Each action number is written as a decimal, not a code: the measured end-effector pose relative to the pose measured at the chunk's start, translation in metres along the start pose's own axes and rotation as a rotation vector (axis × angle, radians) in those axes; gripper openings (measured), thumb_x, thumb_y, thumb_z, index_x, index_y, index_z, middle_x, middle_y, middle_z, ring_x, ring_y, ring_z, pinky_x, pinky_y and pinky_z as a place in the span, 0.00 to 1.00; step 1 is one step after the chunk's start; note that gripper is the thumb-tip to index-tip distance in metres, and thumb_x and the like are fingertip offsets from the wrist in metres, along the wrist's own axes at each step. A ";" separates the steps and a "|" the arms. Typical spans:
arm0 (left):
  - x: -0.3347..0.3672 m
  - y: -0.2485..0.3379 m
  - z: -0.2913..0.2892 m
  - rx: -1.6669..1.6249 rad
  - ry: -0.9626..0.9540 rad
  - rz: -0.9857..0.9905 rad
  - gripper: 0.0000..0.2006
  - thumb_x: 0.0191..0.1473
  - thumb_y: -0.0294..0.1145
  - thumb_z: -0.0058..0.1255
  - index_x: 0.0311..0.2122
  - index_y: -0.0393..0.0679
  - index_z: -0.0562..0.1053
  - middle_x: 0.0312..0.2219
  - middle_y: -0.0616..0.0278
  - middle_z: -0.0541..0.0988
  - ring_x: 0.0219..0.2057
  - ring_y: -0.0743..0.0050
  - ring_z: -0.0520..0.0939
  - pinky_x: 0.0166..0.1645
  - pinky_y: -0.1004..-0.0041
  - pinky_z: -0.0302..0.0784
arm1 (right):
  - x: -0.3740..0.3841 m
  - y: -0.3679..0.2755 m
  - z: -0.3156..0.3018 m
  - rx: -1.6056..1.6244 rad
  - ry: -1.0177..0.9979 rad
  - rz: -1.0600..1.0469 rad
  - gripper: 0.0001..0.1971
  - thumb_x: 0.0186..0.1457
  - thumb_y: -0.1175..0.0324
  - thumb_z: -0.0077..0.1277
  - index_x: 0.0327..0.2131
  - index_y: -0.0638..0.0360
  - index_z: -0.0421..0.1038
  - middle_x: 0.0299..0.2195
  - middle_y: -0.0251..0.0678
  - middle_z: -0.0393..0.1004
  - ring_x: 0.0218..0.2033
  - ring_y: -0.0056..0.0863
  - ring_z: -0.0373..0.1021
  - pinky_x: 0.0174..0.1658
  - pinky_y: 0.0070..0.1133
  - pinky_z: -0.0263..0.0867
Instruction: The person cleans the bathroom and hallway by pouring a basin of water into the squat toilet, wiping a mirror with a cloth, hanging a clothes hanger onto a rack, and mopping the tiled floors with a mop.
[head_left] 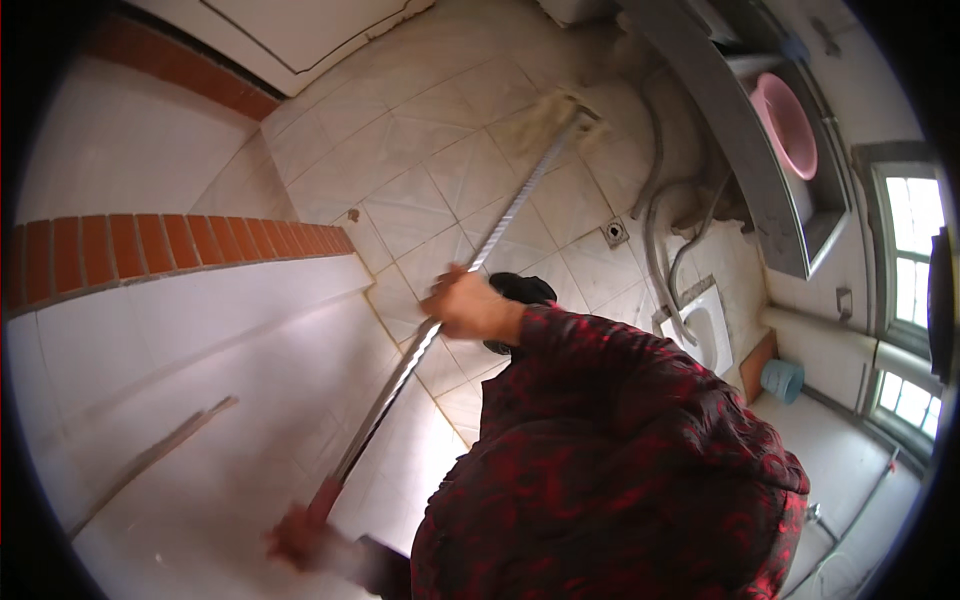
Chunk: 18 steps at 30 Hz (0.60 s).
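Two hands on mop (513, 210): right hand (465, 303) closed mid-shaft; left hand (297, 538), blurred, wraps red grip (326, 494). Keep mop head (547, 122) flat on tiles (410, 205).

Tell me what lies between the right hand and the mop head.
In the head view, the silvery handle runs from the right hand to the mop head, over tiled floor.

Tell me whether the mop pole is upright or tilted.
Tilted. The mop pole slants from the left hand, through the right hand, to the blurred mop head over the floor tiles.
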<state>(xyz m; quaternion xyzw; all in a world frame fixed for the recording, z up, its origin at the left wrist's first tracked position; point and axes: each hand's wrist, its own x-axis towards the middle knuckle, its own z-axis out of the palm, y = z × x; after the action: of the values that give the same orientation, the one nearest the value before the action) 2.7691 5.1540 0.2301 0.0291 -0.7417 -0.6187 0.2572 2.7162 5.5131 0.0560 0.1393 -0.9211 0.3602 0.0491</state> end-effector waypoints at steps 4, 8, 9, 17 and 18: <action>-0.032 -0.051 0.132 -0.631 -0.307 -0.731 0.17 0.57 0.38 0.38 0.17 0.50 0.55 0.10 0.75 0.52 0.14 0.84 0.54 0.23 0.75 0.55 | -0.076 0.133 0.039 -0.136 -0.109 0.342 0.06 0.31 0.71 0.53 0.19 0.53 0.68 0.23 0.35 0.72 0.32 0.39 0.69 0.41 0.34 0.59; -0.070 -0.073 0.235 -0.525 -0.770 -0.872 0.10 0.51 0.28 0.41 0.32 0.31 0.72 0.15 0.62 0.71 0.19 0.74 0.70 0.40 0.70 0.68 | -0.135 0.220 0.029 -0.203 -0.115 0.461 0.06 0.32 0.66 0.53 0.20 0.50 0.68 0.22 0.35 0.70 0.31 0.37 0.68 0.41 0.33 0.57; -0.060 -0.075 0.250 -0.509 -0.747 -0.874 0.10 0.51 0.28 0.41 0.32 0.31 0.72 0.15 0.62 0.71 0.19 0.74 0.70 0.40 0.70 0.68 | -0.123 0.232 0.023 -0.185 -0.129 0.446 0.06 0.32 0.66 0.53 0.20 0.50 0.68 0.22 0.35 0.70 0.31 0.37 0.68 0.41 0.33 0.57; 0.085 -0.025 0.316 -0.408 -0.614 -0.495 0.19 0.50 0.42 0.42 0.30 0.30 0.70 0.11 0.63 0.67 0.13 0.74 0.66 0.29 0.70 0.68 | 0.035 0.225 -0.015 -0.103 -0.419 0.367 0.07 0.35 0.66 0.52 0.23 0.50 0.69 0.23 0.35 0.70 0.32 0.35 0.69 0.42 0.34 0.57; 0.110 -0.013 0.317 -0.420 -0.606 -0.371 0.19 0.51 0.43 0.42 0.29 0.32 0.70 0.10 0.64 0.66 0.11 0.76 0.64 0.22 0.71 0.64 | 0.066 0.215 -0.021 -0.009 -0.384 0.333 0.07 0.35 0.66 0.52 0.24 0.50 0.69 0.23 0.35 0.70 0.33 0.36 0.69 0.42 0.35 0.57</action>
<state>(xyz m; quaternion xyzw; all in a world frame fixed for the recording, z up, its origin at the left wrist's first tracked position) 2.5382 5.3974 0.2239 -0.0743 -0.6236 -0.7731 -0.0885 2.5901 5.6630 -0.0556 0.0515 -0.9253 0.3263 -0.1861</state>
